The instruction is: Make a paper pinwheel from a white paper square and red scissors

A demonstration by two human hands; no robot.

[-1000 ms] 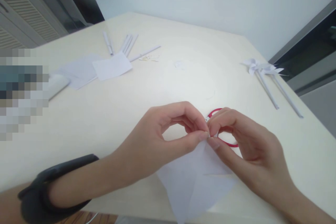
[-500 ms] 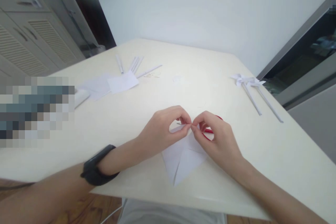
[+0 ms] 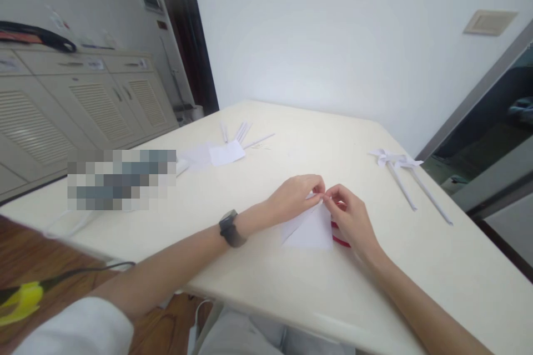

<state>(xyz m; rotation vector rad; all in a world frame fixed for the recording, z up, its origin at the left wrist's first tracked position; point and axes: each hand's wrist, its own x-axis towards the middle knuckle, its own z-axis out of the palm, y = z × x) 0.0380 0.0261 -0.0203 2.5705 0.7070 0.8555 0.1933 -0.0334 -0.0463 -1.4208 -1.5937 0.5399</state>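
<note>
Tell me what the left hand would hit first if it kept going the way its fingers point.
The left hand points right, at the right hand; their fingertips already meet over the folded white paper, so it would likely meet those fingers first.

Two bare forearms in view, no gloves, no rings visible. Left hand (image 3: 293,197) bare; just behind it on the wrist a dark wristband (image 3: 231,228), black/dark grey, w/ a chunky rounded-rectangular face, looks like a smartwatch or fitness band; face detail too small to read. Left arm bare from wrist up to approx. the elbow, then a white sleeve (image 3: 79,330) at the lower-left corner, loose fabric, plain, no print seen. Right hand (image 3: 352,219) bare, nothing on the wrist; right forearm bare to the frame edge, no sleeve in view. Nails short, no polish that can be made out. Light grey fabric (image 3: 258,338) at bottom centre, prob. trousers/lap, plain.
</note>
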